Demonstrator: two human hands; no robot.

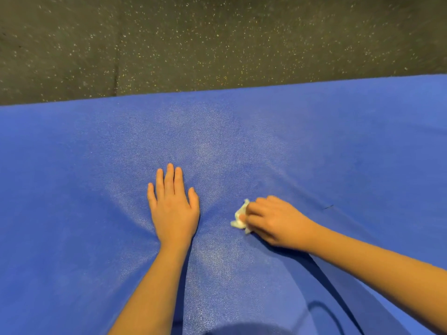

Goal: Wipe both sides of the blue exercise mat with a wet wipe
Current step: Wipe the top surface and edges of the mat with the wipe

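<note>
The blue exercise mat (314, 141) is laid flat on the dark speckled floor (217, 39). The left hand (173, 209) is pressed flat on it, fingers extended. A crumpled white wet wipe (239, 217) is gripped by the curled fingers of the right hand (275, 221) and held against the mat surface.

Just the one view here, the head camera, worn up high on the person and looking forward and steeply down. It sits close in. Both bare forearms cross the bottom edge, with the left hand (173, 211) near the middle of the frame and the right hand (273, 221) just beside it holding the wet wipe (239, 217). The blue mat (72, 189) fills the lower two thirds, its far edge slanting up towards the right. The dark speckled floor (217, 39) takes the top band. The wide lens seems to bow the frame's edges a little, though that's hard to tell.
</note>
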